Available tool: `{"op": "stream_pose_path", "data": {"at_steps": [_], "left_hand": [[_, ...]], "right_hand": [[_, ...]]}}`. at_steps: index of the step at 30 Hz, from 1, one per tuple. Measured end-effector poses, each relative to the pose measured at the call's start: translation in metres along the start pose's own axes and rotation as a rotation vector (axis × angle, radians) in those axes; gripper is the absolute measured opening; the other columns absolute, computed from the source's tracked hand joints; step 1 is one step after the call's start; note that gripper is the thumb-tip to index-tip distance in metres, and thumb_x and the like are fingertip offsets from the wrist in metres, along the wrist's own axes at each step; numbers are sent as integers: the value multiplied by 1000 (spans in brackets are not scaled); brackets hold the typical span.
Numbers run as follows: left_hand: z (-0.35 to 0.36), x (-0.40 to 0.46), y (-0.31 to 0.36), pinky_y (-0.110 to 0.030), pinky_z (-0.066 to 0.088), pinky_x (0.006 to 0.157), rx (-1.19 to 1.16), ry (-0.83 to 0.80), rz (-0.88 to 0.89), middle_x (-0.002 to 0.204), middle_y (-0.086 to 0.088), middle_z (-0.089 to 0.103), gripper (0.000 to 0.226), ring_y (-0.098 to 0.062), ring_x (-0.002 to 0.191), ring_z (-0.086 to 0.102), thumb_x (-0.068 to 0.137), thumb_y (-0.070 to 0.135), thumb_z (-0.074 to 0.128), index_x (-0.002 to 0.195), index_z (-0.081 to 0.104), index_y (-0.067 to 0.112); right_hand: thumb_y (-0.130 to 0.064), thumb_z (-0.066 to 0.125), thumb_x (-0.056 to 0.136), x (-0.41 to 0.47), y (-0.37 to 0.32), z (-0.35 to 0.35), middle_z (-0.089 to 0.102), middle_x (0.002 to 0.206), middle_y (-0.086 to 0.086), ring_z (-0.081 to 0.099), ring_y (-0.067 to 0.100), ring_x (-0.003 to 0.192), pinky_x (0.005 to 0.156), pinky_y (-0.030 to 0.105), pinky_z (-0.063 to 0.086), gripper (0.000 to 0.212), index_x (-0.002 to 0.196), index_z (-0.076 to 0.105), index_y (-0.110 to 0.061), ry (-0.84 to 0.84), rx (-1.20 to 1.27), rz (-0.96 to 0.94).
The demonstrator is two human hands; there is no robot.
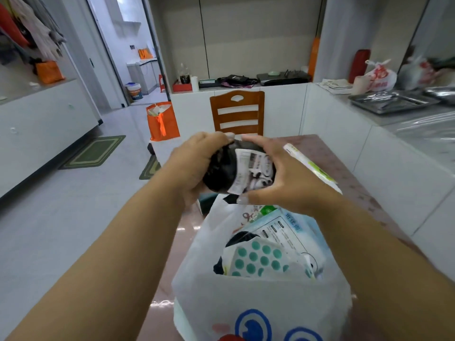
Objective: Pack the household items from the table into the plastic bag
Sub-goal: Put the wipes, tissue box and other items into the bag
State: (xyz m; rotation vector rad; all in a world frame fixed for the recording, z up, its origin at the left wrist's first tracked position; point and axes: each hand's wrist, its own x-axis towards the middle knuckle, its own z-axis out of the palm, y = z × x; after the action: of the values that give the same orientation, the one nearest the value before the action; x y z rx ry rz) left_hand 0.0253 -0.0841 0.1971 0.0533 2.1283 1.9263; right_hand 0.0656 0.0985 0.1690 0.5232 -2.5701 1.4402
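Head view: both hands clasp a black bundle with a white printed label (240, 168) in the air above the open plastic bag (258, 296), the left hand (197, 161) at its nine o'clock, the right hand (278, 173) at its three. Packets, one with teal dots (258, 259), already fill the bag, which stands on the table (344, 173). A wooden chair (237, 114) waits at twelve o'clock.

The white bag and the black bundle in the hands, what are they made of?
The white bag looks like thin matte plastic: it is slightly see-through and creases softly. The black bundle, held by the left hand and the right hand, seems to be crinkly glossy plastic film with a paper label, though I can't be sure.
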Motion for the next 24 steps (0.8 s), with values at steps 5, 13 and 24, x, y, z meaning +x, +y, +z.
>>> {"op": "stream_pose_path", "data": {"at_steps": [5,13,24], "left_hand": [[23,-8,-2,-37,59,59,6,79,-30,107,-13,65,54,-28,90,67,86,61,48,118,53,18],[38,-16,-43,-28,45,59,854,18,-121,74,-4,66,38,-16,63,55,80,48,66,82,70,11],[22,-25,-33,-19,23,33,-83,119,24,45,8,34,26,-5,37,26,101,27,39,109,62,20]], "right_hand": [[-22,88,42,-19,30,-20,70,93,-9,69,10,85,60,20,53,75,109,58,-35,108,311,170],[-34,84,57,-40,51,-19,61,79,-12,56,5,68,50,22,39,53,99,53,-32,-55,-512,503],[-11,63,87,-61,76,-25,67,95,12,65,18,68,56,22,51,61,140,32,-9,324,108,745]]}}
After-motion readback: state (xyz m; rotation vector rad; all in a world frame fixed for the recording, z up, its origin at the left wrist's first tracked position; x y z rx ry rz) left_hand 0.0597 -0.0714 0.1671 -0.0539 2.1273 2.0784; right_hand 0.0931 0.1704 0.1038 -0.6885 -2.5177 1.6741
